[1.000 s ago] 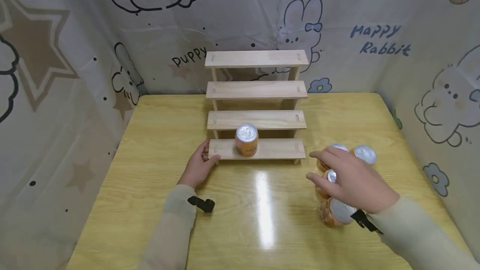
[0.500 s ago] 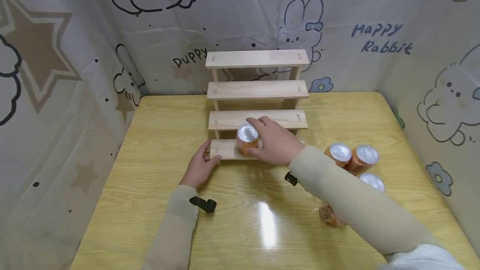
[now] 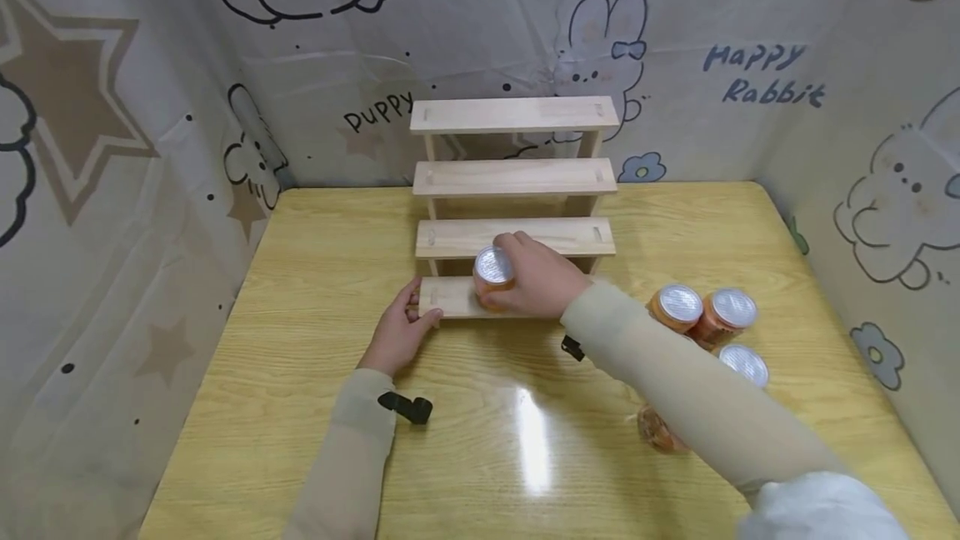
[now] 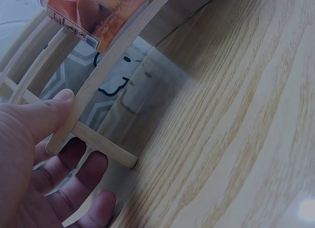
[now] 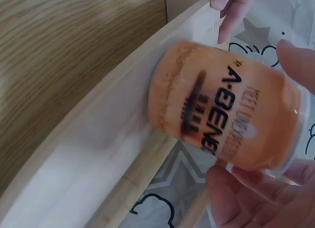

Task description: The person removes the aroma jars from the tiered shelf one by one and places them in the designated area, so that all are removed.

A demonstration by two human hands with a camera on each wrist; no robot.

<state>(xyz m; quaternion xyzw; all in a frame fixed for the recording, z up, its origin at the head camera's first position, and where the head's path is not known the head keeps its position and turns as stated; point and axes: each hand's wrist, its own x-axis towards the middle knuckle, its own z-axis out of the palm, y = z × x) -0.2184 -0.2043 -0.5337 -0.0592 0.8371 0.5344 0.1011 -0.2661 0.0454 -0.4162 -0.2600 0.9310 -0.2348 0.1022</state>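
A four-tier wooden display stand (image 3: 513,177) stands at the back of the table. An orange can with a silver lid (image 3: 493,263) is upright on the lowest tier, left of its middle. My right hand (image 3: 543,280) holds this can from the right side; in the right wrist view the thumb is on one side and the fingers on the other, with dark lettering on the can (image 5: 216,107) between them. My left hand (image 3: 395,336) grips the left end of the lowest tier. In the left wrist view, its thumb (image 4: 61,100) presses the plank and its fingers curl below.
On the right of the table stand several more orange cans (image 3: 681,304), partly covered by the right sleeve (image 3: 697,382). One can (image 3: 658,430) shows below the forearm. Printed cloth (image 3: 480,40) hangs behind and beside the table (image 3: 315,273).
From above the cans at the right, my right hand has moved left to the can on the lowest tier and closed in around it. My left hand has stayed on the stand.
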